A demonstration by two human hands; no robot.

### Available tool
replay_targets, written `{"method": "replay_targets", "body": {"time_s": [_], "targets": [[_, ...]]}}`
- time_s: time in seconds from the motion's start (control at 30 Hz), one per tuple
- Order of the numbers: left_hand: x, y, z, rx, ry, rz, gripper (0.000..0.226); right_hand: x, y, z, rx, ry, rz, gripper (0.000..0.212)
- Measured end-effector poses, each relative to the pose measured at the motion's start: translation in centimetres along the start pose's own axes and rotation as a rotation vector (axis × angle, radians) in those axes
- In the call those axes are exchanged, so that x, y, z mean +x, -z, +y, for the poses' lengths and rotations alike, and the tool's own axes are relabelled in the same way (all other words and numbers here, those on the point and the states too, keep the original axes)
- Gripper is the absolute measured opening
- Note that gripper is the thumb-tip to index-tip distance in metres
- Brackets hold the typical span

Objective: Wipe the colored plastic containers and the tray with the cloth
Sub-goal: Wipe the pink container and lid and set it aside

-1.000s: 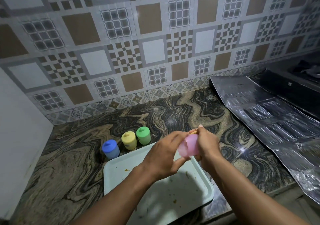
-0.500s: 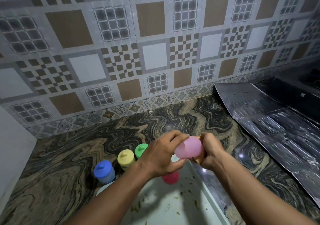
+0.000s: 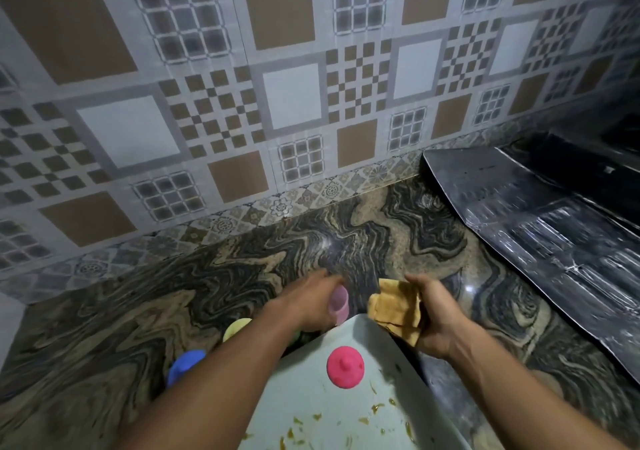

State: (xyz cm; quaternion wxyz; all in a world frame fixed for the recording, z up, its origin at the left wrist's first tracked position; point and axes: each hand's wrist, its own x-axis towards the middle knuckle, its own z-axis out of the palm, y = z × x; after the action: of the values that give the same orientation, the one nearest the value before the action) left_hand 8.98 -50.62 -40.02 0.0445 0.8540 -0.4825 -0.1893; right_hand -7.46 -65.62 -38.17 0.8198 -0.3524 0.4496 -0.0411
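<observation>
No brand, label or writing can be read on anything here. The left hand (image 3: 308, 306) wraps its fingers around a pale pink plastic container (image 3: 339, 302), translucent and slightly blurred, holding it at the counter (image 3: 104, 311) just past the far corner of the tray (image 3: 346, 415). The right hand (image 3: 433, 314) has its fingers pinching a crumpled yellow-orange cloth (image 3: 396, 306), bunched over the tray's far right edge, apart from the pink container. The tray is pale, whitish-green plastic, flecked with small yellowish food scraps near its right and near sides. A bright pink-red container (image 3: 345, 366) with a knobbed lid stands upright on the tray near its far end. On the marbled counter to the left of the tray stand a blue container (image 3: 185, 363) and a yellow container (image 3: 235, 328), both partly hidden by the left forearm. A creased sheet of silvery foil (image 3: 540, 241) lies on the counter at right.
</observation>
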Motion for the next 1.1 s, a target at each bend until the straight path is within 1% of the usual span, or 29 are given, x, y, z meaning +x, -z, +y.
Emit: {"method": "replay_targets", "body": {"time_s": [0.1,0.27,0.37,0.43,0.53,0.57,0.63,0.7,0.77,0.97,1.1], "targets": [[0.4,-1.0,-0.5,0.021,0.022,-0.017,0.054,-0.2,0.0,0.4,0.021,-0.02,-0.009,0.049],[0.4,-1.3,-0.4,0.055,0.035,-0.014,0.062,-0.8,0.0,0.9,0.037,-0.019,-0.038,0.057],[0.1,-1.4,-0.3,0.063,0.034,-0.013,0.073,-1.1,0.2,1.0,0.059,-0.01,-0.06,0.06],[-0.6,-1.2,-0.1,0.057,0.011,0.059,0.075,-1.3,0.3,1.2,0.07,-0.005,-0.075,0.059],[-1.8,-0.7,0.7,0.108,-0.109,0.255,0.057,-1.8,0.6,1.4,0.049,0.003,-0.066,0.047],[-2.3,-0.7,1.1,0.114,-0.149,0.276,0.05,-2.0,0.7,1.6,0.023,0.006,-0.063,0.041],[-3.2,-1.2,1.9,0.107,-0.208,0.21,0.038,-2.1,1.0,2.0,-0.061,0.011,-0.048,0.033],[-4.0,-2.2,2.5,0.122,-0.23,0.081,0.037,-2.3,1.3,2.6,-0.178,0.037,-0.012,0.033],[-4.5,-3.3,2.7,0.173,-0.245,0.004,0.04,-2.5,1.6,3.1,-0.273,0.066,-0.001,0.032],[-5.0,-4.3,2.7,0.311,-0.311,0.024,0.029,-3.4,2.4,4.3,-0.508,0.107,-0.014,0.024],[-4.7,-4.1,2.5,0.326,-0.375,0.056,0.022,-3.0,2.3,5.5,-0.694,0.229,0.049,0.024]]}}
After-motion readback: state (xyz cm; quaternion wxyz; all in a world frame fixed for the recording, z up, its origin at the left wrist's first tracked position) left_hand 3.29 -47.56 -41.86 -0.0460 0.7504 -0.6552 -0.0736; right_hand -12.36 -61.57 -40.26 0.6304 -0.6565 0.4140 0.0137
